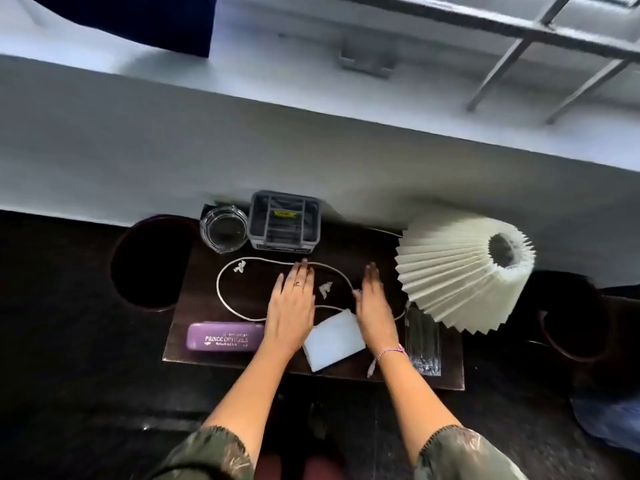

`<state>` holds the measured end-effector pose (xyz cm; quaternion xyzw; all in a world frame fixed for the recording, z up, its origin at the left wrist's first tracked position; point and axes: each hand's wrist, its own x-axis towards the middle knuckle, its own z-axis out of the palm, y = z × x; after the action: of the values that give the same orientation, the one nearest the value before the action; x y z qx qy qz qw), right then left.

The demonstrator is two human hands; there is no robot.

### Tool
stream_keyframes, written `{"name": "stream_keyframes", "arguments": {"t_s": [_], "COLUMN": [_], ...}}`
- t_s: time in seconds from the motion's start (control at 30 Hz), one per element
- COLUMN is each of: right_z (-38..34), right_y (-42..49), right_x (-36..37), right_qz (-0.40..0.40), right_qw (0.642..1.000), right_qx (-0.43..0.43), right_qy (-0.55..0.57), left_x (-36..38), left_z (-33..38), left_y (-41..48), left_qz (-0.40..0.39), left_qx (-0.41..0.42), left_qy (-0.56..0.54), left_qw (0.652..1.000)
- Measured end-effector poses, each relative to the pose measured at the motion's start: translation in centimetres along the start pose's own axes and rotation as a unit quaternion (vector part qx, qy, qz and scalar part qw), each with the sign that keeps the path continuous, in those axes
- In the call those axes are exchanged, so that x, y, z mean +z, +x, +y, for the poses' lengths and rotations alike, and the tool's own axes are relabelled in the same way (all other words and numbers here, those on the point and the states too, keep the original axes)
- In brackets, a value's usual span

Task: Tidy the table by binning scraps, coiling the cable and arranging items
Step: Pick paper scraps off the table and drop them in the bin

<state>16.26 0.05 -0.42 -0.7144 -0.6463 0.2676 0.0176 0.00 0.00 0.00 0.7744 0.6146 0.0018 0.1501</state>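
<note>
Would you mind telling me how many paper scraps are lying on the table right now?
2 visible: one small crumpled white paper scrap inside the cable loop's far left end, another white scrap between the two hands. More may be hidden under the hands.

One head-worn camera looks steeply down, close over the small dark table (242, 355).

Dark table (204, 271) bears cable (227, 299), purple case (223, 336), organizer (284, 221), lamp (460, 271).
</note>
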Motion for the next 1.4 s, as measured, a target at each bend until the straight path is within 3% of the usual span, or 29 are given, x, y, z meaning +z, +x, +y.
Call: {"name": "stream_keyframes", "arguments": {"t_s": [0.13, 0.5, 0.77, 0.9, 1.03, 1.27, 1.4], "right_z": [1.8, 1.9, 1.0, -2.5, -7.7, -15.4, -19.2], "right_y": [0.5, 2.9, 2.5, 1.6, 0.5, -0.6, 0.0], "right_x": [-0.1, 0.9, -0.6, -1.1, -1.4, -0.6, 0.6], "right_qz": [0.007, 0.012, 0.146, 0.218, 0.204, 0.141, 0.064], "right_qw": [0.994, 0.99, 0.962, 0.944, 0.929, 0.933, 0.956], "right_qx": [0.106, 0.141, 0.198, 0.143, 0.077, 0.008, -0.031], "right_qy": [-0.027, -0.022, 0.117, 0.201, 0.298, 0.331, 0.285], "left_x": [0.5, 0.9, 0.9, -0.1, -1.9, -4.5, -5.5], "left_z": [-0.7, -0.9, -0.6, -0.5, -0.9, -3.8, -7.5], "left_y": [-0.6, 0.8, 0.2, 0.1, 0.0, -1.5, -3.0], "left_qz": [0.044, 0.035, 0.048, 0.057, 0.058, 0.121, 0.205], "left_qx": [-0.013, -0.07, -0.119, -0.172, -0.198, -0.234, -0.268], "left_qy": [-0.042, -0.145, -0.261, -0.37, -0.483, -0.523, -0.464], "left_qw": [0.998, 0.986, 0.957, 0.911, 0.851, 0.81, 0.819]}}
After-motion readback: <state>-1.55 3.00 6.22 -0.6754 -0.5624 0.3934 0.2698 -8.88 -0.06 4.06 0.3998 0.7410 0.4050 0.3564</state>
